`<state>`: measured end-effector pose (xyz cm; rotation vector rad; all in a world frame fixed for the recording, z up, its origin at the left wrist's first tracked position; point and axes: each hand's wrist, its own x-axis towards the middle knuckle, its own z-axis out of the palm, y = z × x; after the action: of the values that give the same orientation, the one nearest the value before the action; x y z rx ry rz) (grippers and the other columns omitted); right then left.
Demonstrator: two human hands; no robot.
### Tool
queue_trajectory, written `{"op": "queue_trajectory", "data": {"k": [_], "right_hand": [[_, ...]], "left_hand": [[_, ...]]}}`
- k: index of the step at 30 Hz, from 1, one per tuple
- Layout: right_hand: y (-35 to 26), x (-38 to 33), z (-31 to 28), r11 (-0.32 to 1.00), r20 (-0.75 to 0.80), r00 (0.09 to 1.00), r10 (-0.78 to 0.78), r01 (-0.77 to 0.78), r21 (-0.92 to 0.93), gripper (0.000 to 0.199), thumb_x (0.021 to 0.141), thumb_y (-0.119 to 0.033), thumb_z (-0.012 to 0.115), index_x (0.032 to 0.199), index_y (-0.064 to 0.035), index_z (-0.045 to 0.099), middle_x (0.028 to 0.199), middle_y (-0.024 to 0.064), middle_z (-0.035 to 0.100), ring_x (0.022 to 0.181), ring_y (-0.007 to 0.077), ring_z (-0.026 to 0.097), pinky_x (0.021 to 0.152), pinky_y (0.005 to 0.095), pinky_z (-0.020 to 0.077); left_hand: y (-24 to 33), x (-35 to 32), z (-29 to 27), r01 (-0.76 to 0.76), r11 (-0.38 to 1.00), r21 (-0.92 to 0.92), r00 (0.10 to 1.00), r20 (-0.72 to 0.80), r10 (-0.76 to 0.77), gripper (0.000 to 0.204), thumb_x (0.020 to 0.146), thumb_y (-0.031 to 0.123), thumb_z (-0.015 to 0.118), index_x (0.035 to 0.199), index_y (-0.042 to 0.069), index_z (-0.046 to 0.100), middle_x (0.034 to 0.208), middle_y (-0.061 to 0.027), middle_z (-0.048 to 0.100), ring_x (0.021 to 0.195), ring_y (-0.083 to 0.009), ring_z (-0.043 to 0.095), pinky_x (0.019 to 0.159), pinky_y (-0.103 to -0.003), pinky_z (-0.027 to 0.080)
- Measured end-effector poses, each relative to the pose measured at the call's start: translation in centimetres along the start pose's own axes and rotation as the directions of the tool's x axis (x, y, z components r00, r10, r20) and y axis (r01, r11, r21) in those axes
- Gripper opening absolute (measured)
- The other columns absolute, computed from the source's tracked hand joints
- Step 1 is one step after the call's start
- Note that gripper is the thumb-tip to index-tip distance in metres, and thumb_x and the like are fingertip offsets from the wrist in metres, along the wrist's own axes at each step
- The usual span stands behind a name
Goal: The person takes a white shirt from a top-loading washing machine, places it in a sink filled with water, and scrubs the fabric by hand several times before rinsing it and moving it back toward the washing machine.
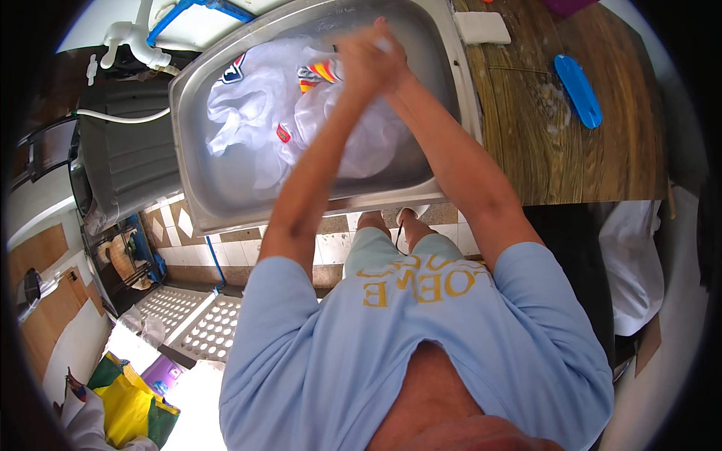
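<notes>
Over the far right part of a metal sink [187, 161], my left hand [359, 59] and my right hand [392, 62] are pressed together, fingers closed and blurred by motion. A small whitish patch shows between them; what they hold, if anything, I cannot make out. Just below and to their left, a wet white garment [252, 101] lies bunched in shallow cloudy water. It carries a dark blue-edged patch, a red tag and a piece with red, yellow and black stripes [319, 75]. My forearms hide part of the cloth.
Right of the sink is a wood-grain counter [609, 161] with a blue scrub brush [577, 90], a white block [482, 28] and foamy wet marks. A white tap [135, 43] stands at the far left. Bags [131, 406] lie low on the left.
</notes>
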<state>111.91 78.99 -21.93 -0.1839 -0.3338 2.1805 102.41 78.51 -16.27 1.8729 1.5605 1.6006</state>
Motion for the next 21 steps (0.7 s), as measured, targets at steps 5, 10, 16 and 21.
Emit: {"op": "queue_trajectory", "data": {"k": [5,10,16,21], "right_hand": [[2.4,-0.5,8.3,0.998,-0.625,0.780,-0.031,-0.010,-0.063,0.044,0.094,-0.043,0.047,0.062,-0.0153,0.035,0.057,-0.0019,0.033,0.055,0.0135,0.037,0.052,0.0299,0.0364],[1.5,-0.2,6.2,0.980,-0.494,0.851,-0.177,0.107,-0.167,0.050,0.090,-0.047,0.052,0.057,-0.0167,0.030,0.057,-0.0029,0.027,0.055,0.0124,0.030,0.051,0.0276,0.0298],[1.8,0.1,6.4,0.981,-0.426,0.893,-0.148,0.076,-0.181,0.053,0.089,-0.052,0.052,0.058,-0.0160,0.028,0.058,-0.0037,0.026,0.056,0.0117,0.026,0.051,0.0273,0.0246],[1.7,0.2,6.6,0.976,-0.413,0.898,-0.151,0.069,-0.207,0.053,0.088,-0.054,0.051,0.058,-0.0161,0.029,0.058,-0.0035,0.027,0.056,0.0116,0.027,0.052,0.0269,0.0251]], "left_hand": [[-3.4,-1.7,-2.5,-0.188,0.946,0.263,0.981,0.008,0.193,0.012,0.075,0.009,0.065,0.068,0.000,0.063,0.050,-0.0123,0.056,0.040,-0.0185,0.051,0.046,-0.031,0.041],[-2.6,-2.3,-4.5,0.425,0.822,-0.378,0.864,-0.101,-0.493,0.044,0.090,0.033,0.060,0.059,0.003,0.052,0.055,0.0057,0.045,0.051,-0.0057,0.035,0.045,-0.025,0.028],[-2.6,-3.1,-5.9,0.468,0.574,-0.671,0.803,0.052,-0.594,0.047,0.088,0.047,0.057,0.057,0.014,0.044,0.055,0.0082,0.040,0.051,-0.0032,0.032,0.046,-0.023,0.027],[-2.8,-3.2,-6.1,0.481,0.545,-0.687,0.796,0.082,-0.600,0.043,0.089,0.045,0.056,0.062,0.012,0.049,0.058,0.0074,0.044,0.053,-0.0031,0.035,0.048,-0.022,0.031]]}}
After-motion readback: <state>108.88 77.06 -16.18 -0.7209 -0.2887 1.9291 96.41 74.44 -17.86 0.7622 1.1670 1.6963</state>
